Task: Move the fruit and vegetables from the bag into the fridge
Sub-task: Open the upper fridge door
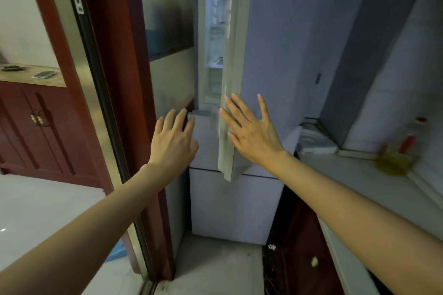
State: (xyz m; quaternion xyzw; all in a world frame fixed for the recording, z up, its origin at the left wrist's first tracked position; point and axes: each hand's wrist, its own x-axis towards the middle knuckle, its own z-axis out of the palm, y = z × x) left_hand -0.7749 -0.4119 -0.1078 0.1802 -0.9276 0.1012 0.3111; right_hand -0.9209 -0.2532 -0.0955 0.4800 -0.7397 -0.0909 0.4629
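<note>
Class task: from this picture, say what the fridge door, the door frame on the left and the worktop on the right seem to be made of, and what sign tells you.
Fridge door: probably painted metal; smooth, matte, pale.
Door frame: dark red wood or wood-look, with a shiny metal strip.
Worktop: pale, smooth, perhaps stone or laminate; unclear.

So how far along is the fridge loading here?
Nothing visibly done: no bag or produce in view. In hand: the right hand lies flat on the fridge door, which stands slightly ajar; the left hand reaches toward the gap. Whether loading remains cannot be told.
</note>
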